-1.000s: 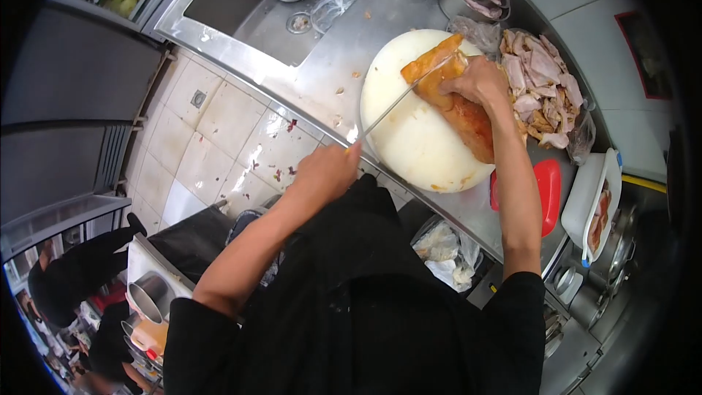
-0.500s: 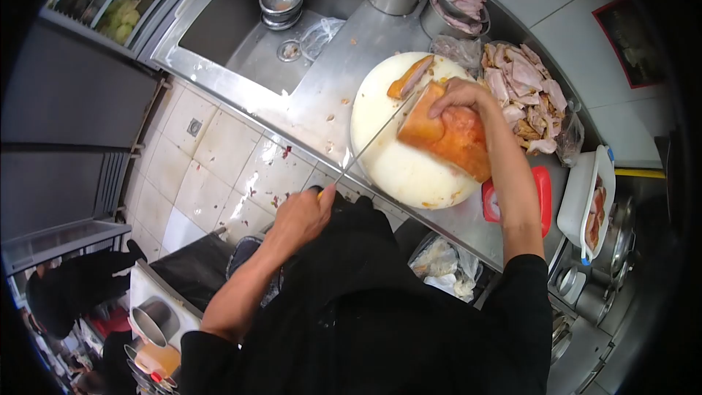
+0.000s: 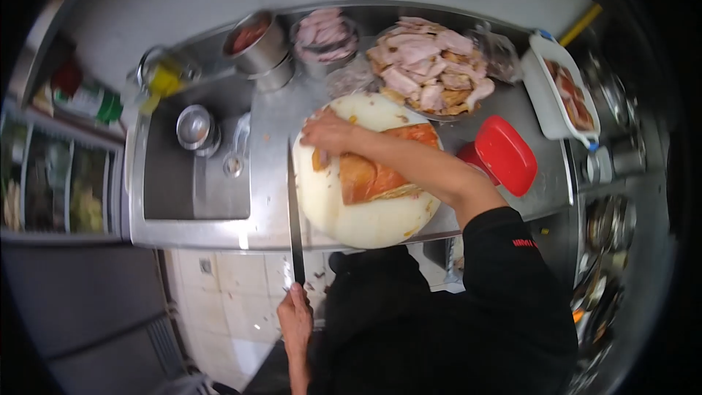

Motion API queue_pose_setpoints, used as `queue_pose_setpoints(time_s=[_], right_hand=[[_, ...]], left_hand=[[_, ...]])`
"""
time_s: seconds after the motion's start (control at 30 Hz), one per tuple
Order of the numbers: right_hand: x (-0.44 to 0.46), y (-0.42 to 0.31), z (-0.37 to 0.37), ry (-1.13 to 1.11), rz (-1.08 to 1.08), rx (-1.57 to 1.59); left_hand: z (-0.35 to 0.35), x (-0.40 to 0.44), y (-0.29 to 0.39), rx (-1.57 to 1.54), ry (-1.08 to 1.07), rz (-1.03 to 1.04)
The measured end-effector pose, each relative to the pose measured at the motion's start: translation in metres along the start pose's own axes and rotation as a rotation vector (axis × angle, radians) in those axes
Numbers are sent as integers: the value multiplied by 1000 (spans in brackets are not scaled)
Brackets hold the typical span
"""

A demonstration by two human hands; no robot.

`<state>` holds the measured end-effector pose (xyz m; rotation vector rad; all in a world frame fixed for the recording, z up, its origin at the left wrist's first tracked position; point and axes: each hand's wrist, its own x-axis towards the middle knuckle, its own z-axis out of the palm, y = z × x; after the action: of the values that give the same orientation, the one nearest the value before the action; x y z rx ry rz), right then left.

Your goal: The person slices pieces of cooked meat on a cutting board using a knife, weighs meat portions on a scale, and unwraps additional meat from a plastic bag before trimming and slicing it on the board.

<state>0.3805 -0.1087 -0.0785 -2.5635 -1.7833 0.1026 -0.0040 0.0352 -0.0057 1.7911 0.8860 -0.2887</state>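
Observation:
My left hand is closed around the handle of a long, thin knife. The blade points away from me, along the left edge of a round white cutting board. On the board lies a large block of orange-skinned meat. My right arm reaches across above this block. Left of the block, my right hand is closed over a cut meat slice; the hand hides much of the slice and my fingertips.
Behind the board sits a heap of cut meat. Steel pots stand at the back left, beside a sink holding small bowls. To the right are a red scale and a white tray with meat.
My right hand has let go of the meat block and moved left onto the slice. The knife has swung off the board to its left side. The view has turned.

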Motion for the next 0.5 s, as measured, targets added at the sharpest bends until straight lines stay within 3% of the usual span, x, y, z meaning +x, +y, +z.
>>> queue_pose_setpoints(time_s=[0.07,0.17,0.4,0.5], right_hand=[[-6,-1,-9,-54,1,63],[-15,3,-3,121,8,22],[-68,12,-44,673,276,466],[-119,34,-70,541,579,742]], left_hand=[[1,5,-1,-77,-9,-44],[4,18,-7,-72,27,-41],[5,24,15,-65,31,-69],[3,29,13,-53,28,-60]])
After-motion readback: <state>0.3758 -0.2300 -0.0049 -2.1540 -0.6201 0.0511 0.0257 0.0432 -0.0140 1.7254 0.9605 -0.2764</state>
